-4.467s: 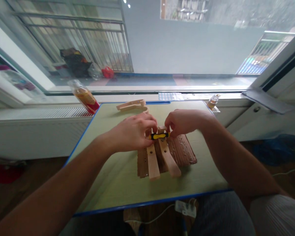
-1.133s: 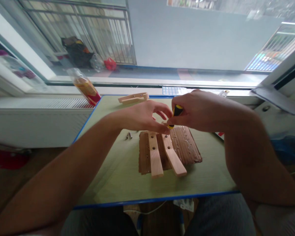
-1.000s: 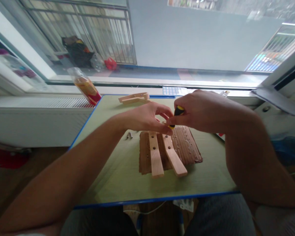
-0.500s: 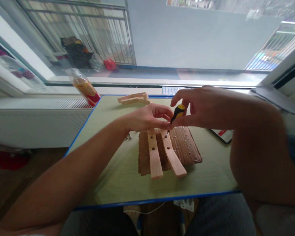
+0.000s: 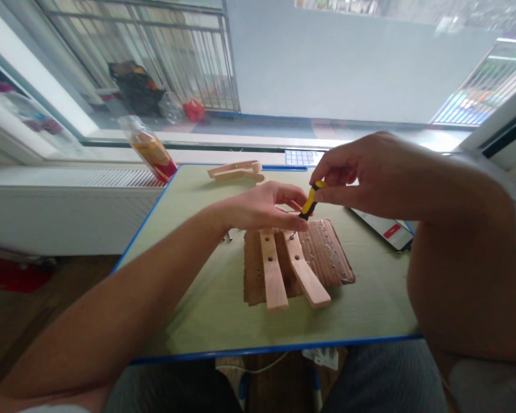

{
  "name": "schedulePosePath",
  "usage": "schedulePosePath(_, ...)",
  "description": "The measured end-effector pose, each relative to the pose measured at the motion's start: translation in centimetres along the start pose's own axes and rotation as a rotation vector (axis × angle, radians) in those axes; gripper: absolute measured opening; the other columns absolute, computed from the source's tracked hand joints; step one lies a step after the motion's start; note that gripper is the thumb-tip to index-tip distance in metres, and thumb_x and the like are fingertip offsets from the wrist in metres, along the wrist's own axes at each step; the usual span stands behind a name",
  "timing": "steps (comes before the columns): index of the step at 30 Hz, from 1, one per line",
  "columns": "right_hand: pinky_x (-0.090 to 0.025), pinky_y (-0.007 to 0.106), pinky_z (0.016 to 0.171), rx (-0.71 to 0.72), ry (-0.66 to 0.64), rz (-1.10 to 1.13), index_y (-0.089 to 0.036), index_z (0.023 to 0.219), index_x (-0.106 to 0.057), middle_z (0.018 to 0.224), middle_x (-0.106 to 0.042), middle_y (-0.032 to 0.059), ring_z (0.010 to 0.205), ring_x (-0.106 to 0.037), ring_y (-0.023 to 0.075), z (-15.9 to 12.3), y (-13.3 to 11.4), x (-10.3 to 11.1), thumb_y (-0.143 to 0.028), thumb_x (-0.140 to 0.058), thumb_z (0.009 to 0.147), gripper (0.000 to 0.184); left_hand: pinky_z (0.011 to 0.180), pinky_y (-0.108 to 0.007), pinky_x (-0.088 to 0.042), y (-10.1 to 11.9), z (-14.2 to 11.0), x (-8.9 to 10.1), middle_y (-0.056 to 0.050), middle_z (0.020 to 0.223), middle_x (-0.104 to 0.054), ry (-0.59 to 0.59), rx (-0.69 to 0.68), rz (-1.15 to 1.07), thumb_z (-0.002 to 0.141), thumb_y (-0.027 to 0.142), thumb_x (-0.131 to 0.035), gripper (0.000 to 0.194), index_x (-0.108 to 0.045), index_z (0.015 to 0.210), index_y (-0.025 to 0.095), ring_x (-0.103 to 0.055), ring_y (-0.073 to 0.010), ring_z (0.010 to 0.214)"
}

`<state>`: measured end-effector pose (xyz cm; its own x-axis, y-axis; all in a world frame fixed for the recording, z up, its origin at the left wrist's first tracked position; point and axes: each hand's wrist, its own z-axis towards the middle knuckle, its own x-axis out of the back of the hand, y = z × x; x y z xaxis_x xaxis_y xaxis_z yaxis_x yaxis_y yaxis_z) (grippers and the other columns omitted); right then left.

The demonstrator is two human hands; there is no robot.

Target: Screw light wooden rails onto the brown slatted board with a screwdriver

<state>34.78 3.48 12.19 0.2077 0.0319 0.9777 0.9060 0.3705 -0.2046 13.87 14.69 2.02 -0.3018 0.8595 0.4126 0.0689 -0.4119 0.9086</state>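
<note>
My right hand [image 5: 365,175] pinches the top of a small yellow-and-black screwdriver [image 5: 310,201] between thumb and fingertips. Lower on the same screwdriver, the fingers of my left hand [image 5: 264,207] close round its lower end. The screwdriver leans, its tip at a screw in the upper hole of the right wooden piece [image 5: 312,281]. Beside it lies the left wooden piece [image 5: 275,281], with two holes in view. Both pieces rest on a brown corrugated cardboard sheet [image 5: 327,252]. My left hand hides their far ends.
Two more wooden pieces [image 5: 236,170] lie at the table's back edge. Loose screws [image 5: 227,236] sit left of the cardboard. A flat white-and-black object with a red label [image 5: 391,231] lies at the right. A bottle [image 5: 152,152] stands behind the blue-edged table [image 5: 206,315].
Earlier the screwdriver lay level between both hands; now it is tilted down at the screw. In the last second my right hand rose and moved right, its grip shifting to the handle's top.
</note>
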Motion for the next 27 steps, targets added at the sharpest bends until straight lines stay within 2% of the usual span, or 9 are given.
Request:
schedulePosePath(4,-0.029,0.036,0.061,-0.025,0.069,-0.077,-0.019,0.084,-0.078,0.065,-0.063,-0.0012,0.059,-0.040,0.0112,-0.1,-0.2,-0.3,-0.042,-0.070,0.091,0.026,0.096,-0.038,-0.056,0.1,0.2,-0.4,-0.010,0.115,-0.077,0.046,-0.010,0.011,0.082,0.042,-0.085,0.039,-0.076,0.111,0.017,-0.071,-0.0246,0.110)
schedulePosePath(8,-0.027,0.036,0.060,-0.049,0.122,-0.081,-0.020,0.074,-0.074,0.057,-0.052,-0.0033,0.056,-0.033,0.0110,0.0,-0.6,-0.6,-0.054,-0.068,0.092,0.039,0.095,-0.038,-0.056,-0.2,0.3,-0.9,-0.007,0.104,-0.077,0.091,-0.052,-0.010,0.078,0.043,-0.089,0.040,-0.075,0.104,0.016,-0.072,-0.0234,0.103)
schedulePosePath(15,-0.030,0.037,0.064,-0.068,0.111,-0.057,-0.021,0.069,-0.070,0.057,-0.050,-0.0012,0.060,-0.036,0.0135,0.2,-1.0,-0.6,-0.056,-0.069,0.091,0.041,0.089,-0.034,-0.057,-0.5,0.6,-1.2,-0.006,0.098,-0.074,0.120,-0.096,-0.085,0.078,0.038,-0.090,0.034,-0.073,0.096,0.015,-0.071,-0.0208,0.097)
schedulePosePath(22,-0.032,0.036,0.063,-0.053,0.110,-0.035,-0.022,0.076,-0.076,0.060,-0.059,-0.0007,0.059,-0.042,0.0133,0.4,-1.1,-0.7,-0.050,-0.068,0.091,0.033,0.082,-0.028,-0.056,-0.9,0.6,-1.2,-0.005,0.097,-0.073,0.129,-0.105,-0.129,0.078,0.032,-0.090,0.030,-0.072,0.095,0.015,-0.069,-0.0170,0.092)
schedulePosePath(27,-0.041,0.034,0.065,0.030,0.143,0.048,-0.025,0.107,-0.081,0.081,-0.073,0.0005,0.067,-0.059,0.0144,-0.4,-1.2,-0.2,-0.044,-0.075,0.088,0.028,0.082,-0.028,-0.056,-0.7,0.2,-1.0,-0.004,0.097,-0.074,0.112,-0.084,-0.086,0.079,0.033,-0.089,0.028,-0.073,0.095,0.016,-0.069,-0.0163,0.090)
